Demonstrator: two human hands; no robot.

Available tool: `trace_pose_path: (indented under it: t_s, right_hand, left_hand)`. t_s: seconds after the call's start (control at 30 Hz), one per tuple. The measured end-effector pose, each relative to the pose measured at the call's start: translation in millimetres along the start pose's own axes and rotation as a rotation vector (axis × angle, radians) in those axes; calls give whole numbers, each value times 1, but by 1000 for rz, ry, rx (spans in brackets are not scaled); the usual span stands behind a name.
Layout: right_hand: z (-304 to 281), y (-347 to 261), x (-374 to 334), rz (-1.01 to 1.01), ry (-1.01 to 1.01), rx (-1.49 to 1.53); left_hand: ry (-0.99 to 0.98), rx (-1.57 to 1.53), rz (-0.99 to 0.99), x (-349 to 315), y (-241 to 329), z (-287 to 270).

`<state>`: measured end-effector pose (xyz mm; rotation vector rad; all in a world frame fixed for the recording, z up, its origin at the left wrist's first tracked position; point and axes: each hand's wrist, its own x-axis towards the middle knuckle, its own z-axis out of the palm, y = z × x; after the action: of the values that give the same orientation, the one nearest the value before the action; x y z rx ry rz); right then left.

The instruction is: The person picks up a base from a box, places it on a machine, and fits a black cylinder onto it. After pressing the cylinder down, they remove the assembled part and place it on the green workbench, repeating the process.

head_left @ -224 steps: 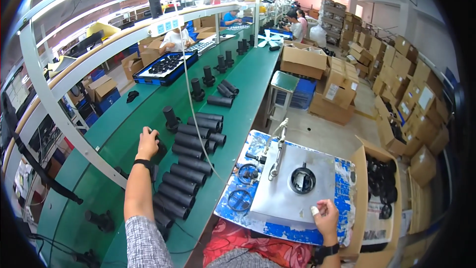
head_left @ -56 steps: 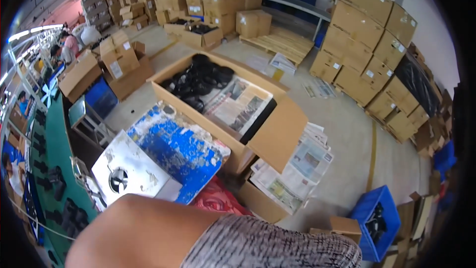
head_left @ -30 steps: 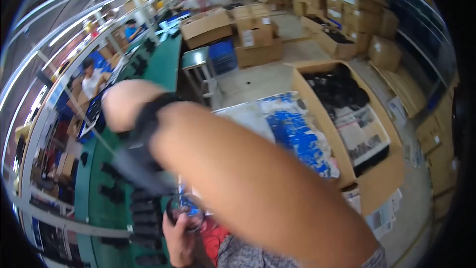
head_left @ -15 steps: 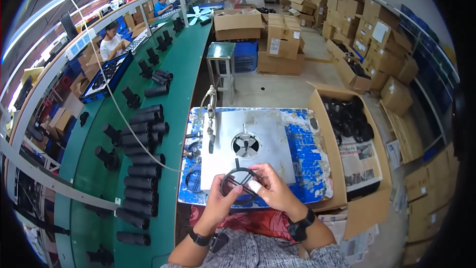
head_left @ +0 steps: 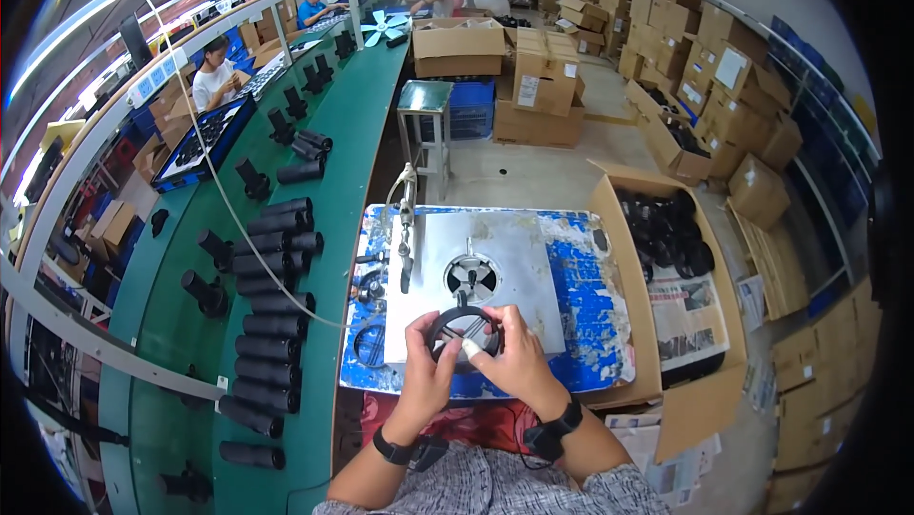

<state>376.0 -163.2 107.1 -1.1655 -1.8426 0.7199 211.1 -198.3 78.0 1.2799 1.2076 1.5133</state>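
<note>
My left hand (head_left: 427, 370) and my right hand (head_left: 511, 360) both grip a black ring-shaped part (head_left: 463, 328) just above the near edge of a grey metal plate (head_left: 514, 272). A round black fixture (head_left: 471, 277) with spokes sits in the middle of that plate, just beyond the ring. The plate lies on a worn blue work board (head_left: 595, 325). A finger of my right hand carries a pale wrap. Both wrists wear black bands.
A green conveyor bench (head_left: 324, 229) at my left carries several black cylinders (head_left: 271, 325). An open cardboard box (head_left: 609, 220) at my right holds black ring parts (head_left: 666, 229). A hanging tool (head_left: 407, 239) rests at the plate's left. Stacked boxes (head_left: 724, 96) fill the floor; people work far off.
My head swung from the boxes at the right back to the work board. Both hands came together in front of me with the black ring and have lifted it slightly toward the fixture.
</note>
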Motion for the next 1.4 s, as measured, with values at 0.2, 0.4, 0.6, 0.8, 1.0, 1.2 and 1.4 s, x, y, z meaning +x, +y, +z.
trace_pose_path:
  t_s: [0.2,0.4,0.6,0.8,1.0,1.2,1.4]
  right_hand:
    - [1,7,40,12,60,-158]
    - [18,58,90,181,79,-380]
    - [23,60,105,216,33,-475]
    - [8,60,104,160,-91,-423]
    - [0,61,100,2,-157,-396]
    - [-7,60,108,-20,-226,-416]
    - [0,74,100,-46,-171,-471]
  left_hand:
    - [32,210,110,49,-13,8]
    - [-42,518,62,121,-41,16]
    - [28,627,-39,138,-66,15]
    - [211,968,219,127,-64,13]
    - [-33,1083,150,108,-35,-12]
    - [147,993,240,116,-47,-111]
    - [53,1293,97,176,-72,-169]
